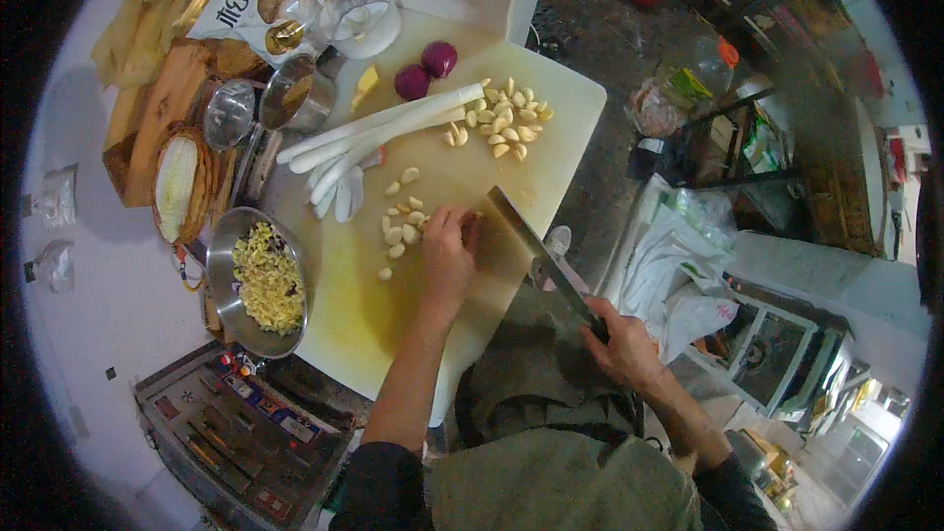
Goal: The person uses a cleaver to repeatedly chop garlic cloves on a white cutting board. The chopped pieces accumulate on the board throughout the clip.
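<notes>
My right hand (623,343) grips the handle of a cleaver (542,258), its blade tilted over the right edge of a large pale cutting board (346,332). My left hand (448,251) is at the board's middle with bent fingers, beside a loose group of peeled garlic cloves (394,234); whether something small is between the fingertips is unclear. A larger pile of garlic cloves (505,122) lies farther back. Next to it are white leek or scallion stalks (383,133), two peeled purple onions (428,72) and a yellow piece of ginger (365,85).
At the board's left edge stands a steel bowl (269,280) of chopped yellow food. Beyond it are a metal saucepan (295,96), a strainer (230,114), wooden blocks (166,118) and a clear plastic tub (361,18). Plastic bags (671,273) lie to the right, beside the dark floor.
</notes>
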The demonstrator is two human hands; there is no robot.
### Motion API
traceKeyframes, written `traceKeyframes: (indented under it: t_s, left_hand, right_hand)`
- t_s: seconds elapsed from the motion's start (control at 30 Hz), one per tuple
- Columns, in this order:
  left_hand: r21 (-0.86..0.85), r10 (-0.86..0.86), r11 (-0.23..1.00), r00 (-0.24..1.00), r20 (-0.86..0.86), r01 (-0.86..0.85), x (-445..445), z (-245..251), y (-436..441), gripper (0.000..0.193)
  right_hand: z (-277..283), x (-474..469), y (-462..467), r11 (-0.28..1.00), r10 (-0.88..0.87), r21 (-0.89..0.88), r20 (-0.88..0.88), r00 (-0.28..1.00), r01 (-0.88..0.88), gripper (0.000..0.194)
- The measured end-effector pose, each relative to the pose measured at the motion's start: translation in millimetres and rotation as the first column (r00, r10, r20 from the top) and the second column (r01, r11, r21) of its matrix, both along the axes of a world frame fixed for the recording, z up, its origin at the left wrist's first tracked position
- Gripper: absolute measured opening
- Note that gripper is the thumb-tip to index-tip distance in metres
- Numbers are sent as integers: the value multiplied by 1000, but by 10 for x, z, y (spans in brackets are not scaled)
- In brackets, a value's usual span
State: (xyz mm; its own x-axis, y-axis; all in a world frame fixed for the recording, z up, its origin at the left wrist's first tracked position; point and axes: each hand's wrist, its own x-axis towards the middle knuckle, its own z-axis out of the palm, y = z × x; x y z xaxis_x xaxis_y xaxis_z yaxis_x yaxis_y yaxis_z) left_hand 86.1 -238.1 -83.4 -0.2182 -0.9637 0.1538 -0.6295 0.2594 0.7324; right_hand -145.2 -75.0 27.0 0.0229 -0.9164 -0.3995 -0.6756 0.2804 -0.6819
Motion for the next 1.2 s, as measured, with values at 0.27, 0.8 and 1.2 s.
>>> traceKeyframes:
  t_s: [0.27, 0.8, 1.2]
  left_hand:
    - [265, 282, 949, 833, -477, -170, -130, -187, 153, 18]
    - [556, 540, 818, 531, -653, -149, -151, 57, 100, 15]
    - [-180, -11, 984, 1000, 4, 11, -34, 231, -315, 21]
  right_hand:
    - [41, 90, 82, 998, 66, 13, -63, 996, -65, 43]
    - [69, 198, -159, 991, 81, 113, -72, 994, -72, 41]
    - [76, -58, 122, 961, -276, 2, -113, 955, 278, 37]
